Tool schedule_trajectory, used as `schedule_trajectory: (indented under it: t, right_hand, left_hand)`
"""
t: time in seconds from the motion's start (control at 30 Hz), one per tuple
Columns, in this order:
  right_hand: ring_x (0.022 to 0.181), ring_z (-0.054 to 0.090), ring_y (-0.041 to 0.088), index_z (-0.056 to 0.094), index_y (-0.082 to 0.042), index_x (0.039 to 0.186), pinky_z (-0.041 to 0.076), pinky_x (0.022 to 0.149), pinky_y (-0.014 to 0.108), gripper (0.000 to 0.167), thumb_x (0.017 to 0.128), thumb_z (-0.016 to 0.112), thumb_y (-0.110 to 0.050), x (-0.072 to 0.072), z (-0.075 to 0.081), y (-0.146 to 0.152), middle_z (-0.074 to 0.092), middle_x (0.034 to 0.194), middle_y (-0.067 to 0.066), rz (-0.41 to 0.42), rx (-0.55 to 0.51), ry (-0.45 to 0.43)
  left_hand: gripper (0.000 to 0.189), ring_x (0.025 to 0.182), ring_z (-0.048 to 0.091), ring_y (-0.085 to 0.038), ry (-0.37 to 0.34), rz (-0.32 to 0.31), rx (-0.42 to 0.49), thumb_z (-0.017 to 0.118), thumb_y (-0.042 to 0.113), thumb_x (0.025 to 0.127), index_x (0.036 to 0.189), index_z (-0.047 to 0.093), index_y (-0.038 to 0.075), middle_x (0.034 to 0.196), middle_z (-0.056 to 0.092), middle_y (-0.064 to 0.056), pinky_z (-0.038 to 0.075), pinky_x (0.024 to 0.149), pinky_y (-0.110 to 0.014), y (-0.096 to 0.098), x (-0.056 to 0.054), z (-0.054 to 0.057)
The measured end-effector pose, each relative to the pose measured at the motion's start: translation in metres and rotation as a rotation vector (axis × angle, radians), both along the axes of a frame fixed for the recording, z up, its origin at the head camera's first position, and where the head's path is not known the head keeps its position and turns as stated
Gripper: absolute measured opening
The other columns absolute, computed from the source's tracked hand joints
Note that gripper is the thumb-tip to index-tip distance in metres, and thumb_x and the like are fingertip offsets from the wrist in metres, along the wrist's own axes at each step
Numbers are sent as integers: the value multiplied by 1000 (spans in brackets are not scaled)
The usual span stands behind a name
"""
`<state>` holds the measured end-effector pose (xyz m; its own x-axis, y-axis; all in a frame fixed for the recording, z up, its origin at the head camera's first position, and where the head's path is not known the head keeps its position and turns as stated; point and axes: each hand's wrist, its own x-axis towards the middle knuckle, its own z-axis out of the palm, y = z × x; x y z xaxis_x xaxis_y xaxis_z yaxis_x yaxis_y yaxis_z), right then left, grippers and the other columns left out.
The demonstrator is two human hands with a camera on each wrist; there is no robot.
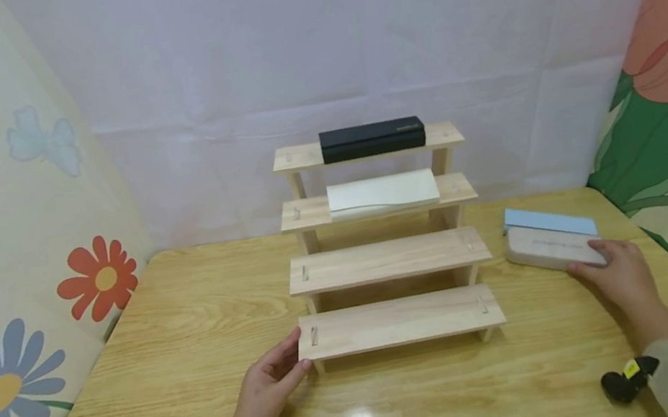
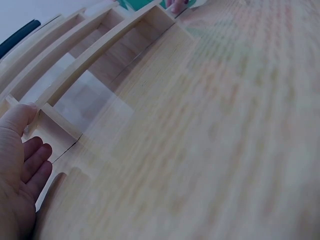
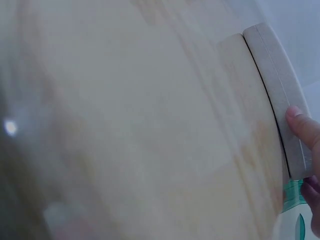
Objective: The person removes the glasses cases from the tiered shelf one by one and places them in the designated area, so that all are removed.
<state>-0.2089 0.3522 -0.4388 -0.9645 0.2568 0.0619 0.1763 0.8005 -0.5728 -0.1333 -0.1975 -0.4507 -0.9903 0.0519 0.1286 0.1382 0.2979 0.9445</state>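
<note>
A four-step wooden display stand stands mid-table. My left hand holds the left end of its lowest step, the thumb at the front corner; in the left wrist view, the left hand's thumb lies on the step's edge. At the right of the table, my right hand grips the near right end of a pale grey case, which looks like a glasses case. In the right wrist view the grey case is against the tabletop, thumb on its side. A light blue case lies right behind it.
On the top step sits a black case, and a white case with a wavy flap edge lies one step below. Flower-printed cloths flank the wooden table; a white cloth hangs behind. A black device is at the right wrist.
</note>
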Motion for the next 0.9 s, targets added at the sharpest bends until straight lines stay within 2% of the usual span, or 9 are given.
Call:
schedule_trajectory:
  t: [0.3,0.9]
  right_hand:
    - [129,28,58,38,10,143,27,107,67,82,93,63,-49,-5,-3,5,30,141,43,-6,-11,4]
    - [136,20,59,24,7,149,20,112,68,88,95,57,-53,-5,2,6,21,150,41,13,-43,-61]
  left_hand:
    - [51,104,61,4,-1,1,-13,72,7,87,135,55,-3,128,63,-21,50,89,-11,0,-1,0]
    - [52,104,61,4,1,3,-14,72,8,87,135,55,-2,128,64,-21,50,89,-11,-1,-1,-2]
